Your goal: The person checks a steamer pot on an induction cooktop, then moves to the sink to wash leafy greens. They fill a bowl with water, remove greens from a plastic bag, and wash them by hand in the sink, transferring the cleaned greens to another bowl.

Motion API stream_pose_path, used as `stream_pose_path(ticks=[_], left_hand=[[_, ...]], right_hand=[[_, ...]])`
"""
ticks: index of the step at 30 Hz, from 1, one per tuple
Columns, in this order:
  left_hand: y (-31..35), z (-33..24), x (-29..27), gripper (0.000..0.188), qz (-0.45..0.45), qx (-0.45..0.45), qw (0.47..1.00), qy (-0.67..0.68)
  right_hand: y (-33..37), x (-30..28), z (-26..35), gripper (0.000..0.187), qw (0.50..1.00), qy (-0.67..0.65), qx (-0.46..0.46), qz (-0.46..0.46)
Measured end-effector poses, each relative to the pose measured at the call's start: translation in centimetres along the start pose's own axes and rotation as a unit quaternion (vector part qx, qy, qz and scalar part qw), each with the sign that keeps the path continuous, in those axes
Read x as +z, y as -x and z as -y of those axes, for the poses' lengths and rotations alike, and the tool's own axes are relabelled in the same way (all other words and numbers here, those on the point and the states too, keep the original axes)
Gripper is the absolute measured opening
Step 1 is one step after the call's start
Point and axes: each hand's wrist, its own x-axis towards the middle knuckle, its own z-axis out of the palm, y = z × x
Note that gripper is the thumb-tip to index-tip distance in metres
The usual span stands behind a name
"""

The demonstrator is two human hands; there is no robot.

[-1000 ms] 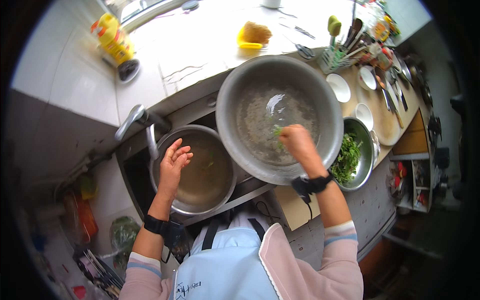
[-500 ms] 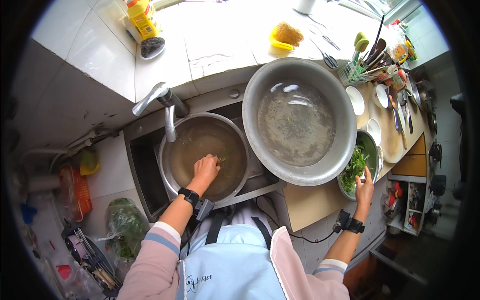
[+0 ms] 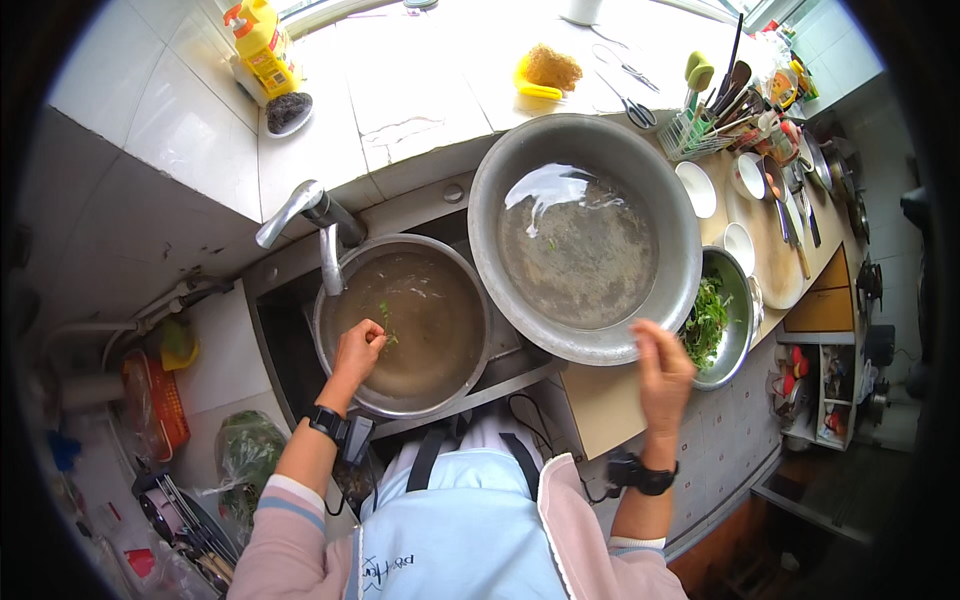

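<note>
My left hand (image 3: pixel 358 352) is over the smaller metal basin (image 3: pixel 482 335) in the sink, its fingers pinched on a thin green sprig (image 3: pixel 388 322). Cloudy brownish water fills that basin. My right hand (image 3: pixel 662 372) is in the air by the near right rim of the big metal basin (image 3: pixel 484 225), fingers stretched out and slightly blurred, with nothing seen in them. Clear water with a tiny green bit stands in the big basin. Just right of this hand, a metal bowl (image 3: pixel 743 345) holds leafy greens (image 3: pixel 708 318).
A faucet (image 3: pixel 322 225) reaches over the smaller basin's far left rim. White bowls (image 3: pixel 696 190), a utensil rack (image 3: pixel 692 135) and a round cutting board (image 3: pixel 782 265) stand at right. Scissors (image 3: pixel 638 112) lie on the ledge. A plastic bag of greens (image 3: pixel 248 450) is at lower left.
My right hand has left the bowl of greens and moved left toward the big basin's rim. My left hand has shifted left within the smaller basin, and the sprig shows more plainly.
</note>
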Motion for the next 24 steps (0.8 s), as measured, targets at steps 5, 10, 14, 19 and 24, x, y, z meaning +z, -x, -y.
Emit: stream_pose_path(ticks=[5,10,14,19,24], left_hand=[[3.1,-5.2,0.4,0.010,0.052,-0.004,0.908,0.417],[6.3,-12.1,0.8,0.013,0.109,0.059,0.869,0.479],[6.7,-14.4,0.3,0.029,0.116,0.074,0.874,0.466],[6.5,-13.0,-0.9,0.041,0.076,0.059,0.891,0.443],[6.7,-9.8,-1.3,0.036,0.058,0.003,0.902,0.428]], right_hand=[[2.6,10.2,4.5,0.038,0.948,-0.106,-0.077,0.289],[2.5,14.2,6.0,0.035,0.934,-0.186,0.003,0.305],[0.7,13.7,4.5,0.022,0.929,-0.200,0.051,0.308],[-7.6,8.9,-2.9,0.018,0.974,0.037,-0.027,0.224],[-10.9,4.6,-9.1,0.018,0.808,0.483,0.129,0.313]])
